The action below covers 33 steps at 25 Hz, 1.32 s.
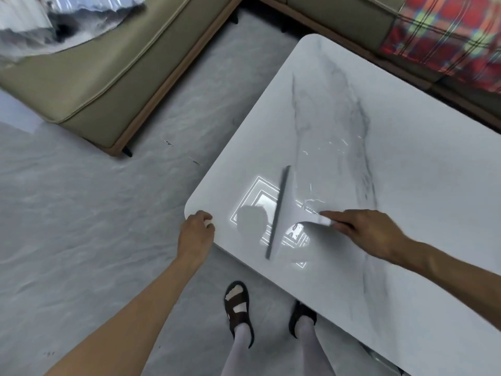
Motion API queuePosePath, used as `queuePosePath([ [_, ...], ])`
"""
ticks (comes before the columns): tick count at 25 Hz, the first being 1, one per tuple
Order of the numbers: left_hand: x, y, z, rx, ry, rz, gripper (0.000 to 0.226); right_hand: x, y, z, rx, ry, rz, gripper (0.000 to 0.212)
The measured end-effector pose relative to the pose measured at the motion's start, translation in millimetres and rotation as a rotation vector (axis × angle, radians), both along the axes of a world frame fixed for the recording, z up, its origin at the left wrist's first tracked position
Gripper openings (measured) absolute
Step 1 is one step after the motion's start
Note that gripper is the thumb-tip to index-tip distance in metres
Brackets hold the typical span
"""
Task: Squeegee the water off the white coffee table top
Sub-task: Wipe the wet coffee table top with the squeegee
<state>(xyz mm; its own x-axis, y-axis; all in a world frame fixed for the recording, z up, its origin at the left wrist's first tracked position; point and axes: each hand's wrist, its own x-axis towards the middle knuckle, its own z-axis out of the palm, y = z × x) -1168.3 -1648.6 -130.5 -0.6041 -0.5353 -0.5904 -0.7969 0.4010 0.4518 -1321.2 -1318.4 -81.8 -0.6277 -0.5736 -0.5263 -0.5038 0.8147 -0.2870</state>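
The right grip (360,229) was clenched round the white handle of the squeegee (280,213), whose grey blade lay on the table (406,158) close to its near-left corner, slanting from the near edge towards the far one. Water (296,229) glistened in patches just right of the blade and in thin streaks nearer the table's middle. The left grip (196,229) curled its fingers over the edge at that corner, holding the table. An olive sofa (108,77) stood beyond the left edge.

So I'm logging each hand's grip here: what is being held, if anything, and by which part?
The right hand holds the squeegee by its handle end, blade on the coffee table. The left hand curls over the table's near corner.
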Motion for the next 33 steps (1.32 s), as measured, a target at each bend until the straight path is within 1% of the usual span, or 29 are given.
queuePosePath([
  [2, 2, 3, -1, -0.015, 0.018, 0.026, 0.038, 24, -48, -14, -0.094, -0.083, 0.052, 0.037],
  [6, 8, -5, -5, -0.156, 0.071, 0.179, 0.048, 64, -153, -54, -0.218, -0.206, 0.155, 0.037],
  [9, 13, -9, -11, -0.18, -0.009, 0.177, 0.055, 65, -181, -68, -0.252, -0.225, 0.168, 0.035],
  [12, 13, 12, -14, -0.159, -0.083, 0.084, 0.057, 46, -130, -74, -0.262, -0.138, 0.151, 0.035],
  [15, 10, 57, -15, -0.167, -0.063, -0.16, 0.051, 17, -29, -66, -0.191, -0.074, 0.076, 0.037],
  [17, 10, 95, -16, -0.142, -0.079, -0.28, 0.059, 1, 39, -50, -0.098, -0.073, 0.016, 0.038],
  [20, 7, 139, -17, -0.08, -0.124, -0.284, 0.07, -10, 97, -28, -0.026, -0.079, -0.051, 0.039],
  [22, 3, 145, -17, -0.026, -0.116, -0.222, 0.069, -7, 96, -23, -0.08, -0.045, -0.02, 0.037],
  [24, 1, 137, -14, 0.002, -0.107, -0.11, 0.067, 5, 72, -27, -0.164, -0.033, 0.062, 0.037],
  [26, 7, 126, -11, 0.009, -0.051, 0.064, 0.063, 30, 34, -38, -0.203, -0.071, 0.168, 0.038],
  [28, 18, 119, -11, -0.038, 0.001, 0.152, 0.054, 58, 2, -50, -0.206, -0.139, 0.262, 0.038],
  [30, 26, 117, -15, -0.09, 0.005, 0.102, 0.046, 68, -7, -58, -0.187, -0.175, 0.295, 0.038],
  [33, 32, 121, -22, -0.085, -0.005, 0.026, 0.03, 52, 30, -60, -0.144, -0.152, 0.266, 0.039],
])
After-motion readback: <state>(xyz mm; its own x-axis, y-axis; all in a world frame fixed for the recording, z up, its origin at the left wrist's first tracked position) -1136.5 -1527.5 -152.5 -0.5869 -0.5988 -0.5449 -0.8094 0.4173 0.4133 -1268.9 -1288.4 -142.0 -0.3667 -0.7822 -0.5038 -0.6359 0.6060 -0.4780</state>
